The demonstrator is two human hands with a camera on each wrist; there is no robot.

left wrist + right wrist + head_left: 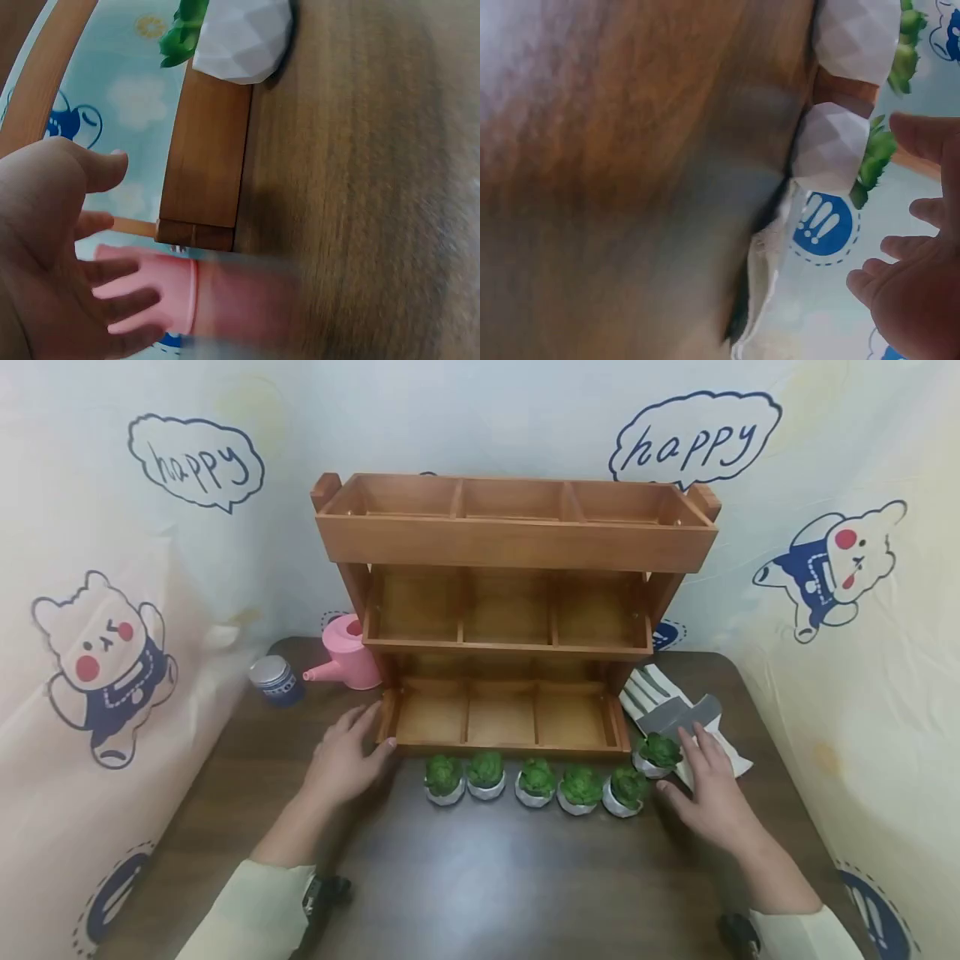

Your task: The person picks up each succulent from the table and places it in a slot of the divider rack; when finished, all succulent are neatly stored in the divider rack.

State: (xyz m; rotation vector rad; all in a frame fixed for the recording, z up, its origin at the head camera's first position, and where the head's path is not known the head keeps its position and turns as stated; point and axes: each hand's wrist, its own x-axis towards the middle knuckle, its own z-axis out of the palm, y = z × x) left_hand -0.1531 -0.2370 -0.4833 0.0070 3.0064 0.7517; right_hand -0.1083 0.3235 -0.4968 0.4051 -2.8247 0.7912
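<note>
A brown wooden shelf (517, 545) with three tiers, each split into three compartments, stands at the back of the table. Several small green plants in white faceted pots (536, 783) line its front edge. My left hand (347, 758) is at the shelf's lower left corner, fingers spread, holding nothing; in the left wrist view the hand (82, 255) hangs beside the shelf's end (202, 172). My right hand (708, 789), fingers extended, is just right of the rightmost potted plant (657, 755). The right wrist view has that pot (831, 150) near the hand (922, 262); contact cannot be told.
A pink watering can (349, 653) stands left of the shelf, with a blue-and-white container (277, 680) further left. White and grey gloves (667, 706) lie to the shelf's right, partly behind my right hand. Printed cloth (465, 418) hangs around the table (480, 877).
</note>
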